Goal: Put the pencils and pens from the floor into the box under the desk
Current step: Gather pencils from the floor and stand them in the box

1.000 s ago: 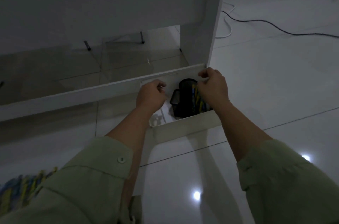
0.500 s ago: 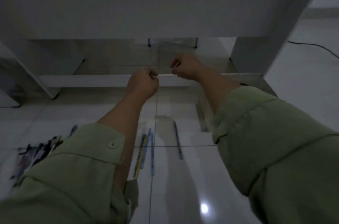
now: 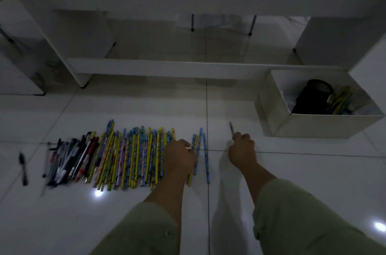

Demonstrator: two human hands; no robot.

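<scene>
A long row of yellow and blue patterned pencils (image 3: 133, 156) lies on the white tile floor, with dark pens (image 3: 69, 160) at its left end. My left hand (image 3: 179, 158) rests on the row's right edge, fingers curled over a few pencils. My right hand (image 3: 242, 150) is closed around a single pencil (image 3: 231, 128) whose tip sticks up past the knuckles. The white box (image 3: 277, 112) stands open at the right, just in front of the desk rail, holding a black pouch (image 3: 311, 98) and some pencils (image 3: 340, 100).
A lone black pen (image 3: 23, 166) lies far left. The white desk's cross rail (image 3: 167, 68) and side panels (image 3: 69, 35) stand ahead. Thin metal legs (image 3: 192, 22) show behind the rail. A loose blue pencil (image 3: 205, 156) lies between my hands.
My hands left the box rim and came down to the floor. The view swung left and down, bringing the pencil row into sight. My right hand now grips one pencil.
</scene>
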